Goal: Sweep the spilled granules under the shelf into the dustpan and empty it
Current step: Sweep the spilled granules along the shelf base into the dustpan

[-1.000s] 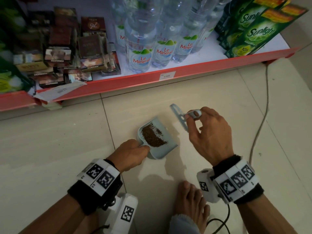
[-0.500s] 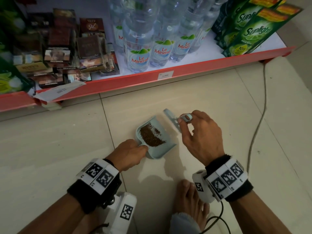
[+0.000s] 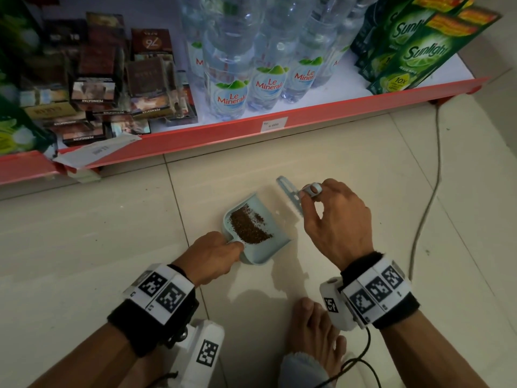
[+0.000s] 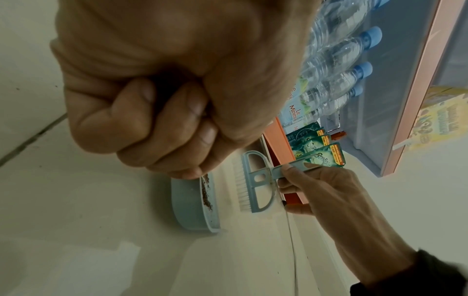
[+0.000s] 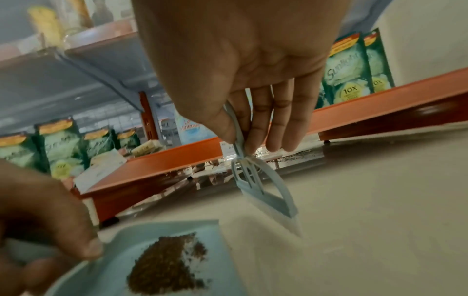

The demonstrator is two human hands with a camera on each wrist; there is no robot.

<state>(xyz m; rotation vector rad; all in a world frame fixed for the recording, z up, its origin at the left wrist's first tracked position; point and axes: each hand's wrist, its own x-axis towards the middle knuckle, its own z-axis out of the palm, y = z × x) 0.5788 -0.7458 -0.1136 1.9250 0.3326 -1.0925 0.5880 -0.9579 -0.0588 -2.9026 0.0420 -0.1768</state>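
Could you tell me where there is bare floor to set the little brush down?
Bare tile lies right of the right hand, toward the cable, and left of the dustpan. It is crowded near the foot, and the shelf is packed with goods.

A small shop, down at floor level

Beyond my fingers (image 3: 313, 204) runs a red shelf (image 3: 223, 130) with a price tag (image 3: 273, 125), stocked with rows of water bottles (image 3: 232, 88), green soap packs (image 3: 414, 51) and cigarette boxes (image 3: 92, 91).
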